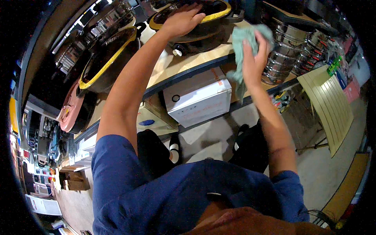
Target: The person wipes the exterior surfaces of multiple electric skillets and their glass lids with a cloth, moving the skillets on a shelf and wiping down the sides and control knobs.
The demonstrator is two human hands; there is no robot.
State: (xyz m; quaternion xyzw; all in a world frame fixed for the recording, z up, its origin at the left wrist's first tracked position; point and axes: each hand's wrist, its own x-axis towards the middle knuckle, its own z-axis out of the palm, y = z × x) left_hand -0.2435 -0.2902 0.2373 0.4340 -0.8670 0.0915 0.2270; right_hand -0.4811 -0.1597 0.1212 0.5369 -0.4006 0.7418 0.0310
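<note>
My left hand (pixel 184 22) lies with its fingers stretched out on or just over a dark electric pan (pixel 201 45). That pan has a yellow rim, and a white knob shows low on its front. A soft green cloth (pixel 237 72) is bunched in my right hand (pixel 255 58), its loose end hanging past the shelf's front edge. The right hand is to the right of the pan, clear of it. Left of my left forearm sits another dark pan (pixel 111 64) with a yellow rim.
The wooden shelf (pixel 184 64) has a dark front edge. Stacked steel pots (pixel 288 47) stand at right, beside a cream slatted panel (pixel 327 105). A pink pan or lid (pixel 70 107) sits at left. Below the shelf is a white box (pixel 199 96) near my feet.
</note>
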